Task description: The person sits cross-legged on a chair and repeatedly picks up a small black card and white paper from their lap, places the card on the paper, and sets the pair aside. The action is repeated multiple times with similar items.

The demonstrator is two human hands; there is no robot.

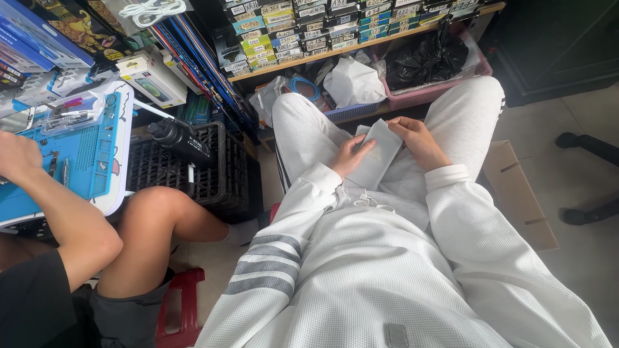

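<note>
Left hand (351,156) fingers curled on grey pouch (380,153), right hand (418,140) pinching its top edge, co-worker's arm (58,206) well left of both

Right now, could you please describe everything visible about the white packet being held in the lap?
The white packet is a flat, oblong sleeve that looks like matte paper or thin plastic, plain on the side facing up. It lies tilted across the lap, between the thighs of the white trousers. The left hand holds its left long edge, with fingers lying over its face, and the right hand pinches its upper right corner. It looks unfolded; whether it is sealed cannot be told.
</note>
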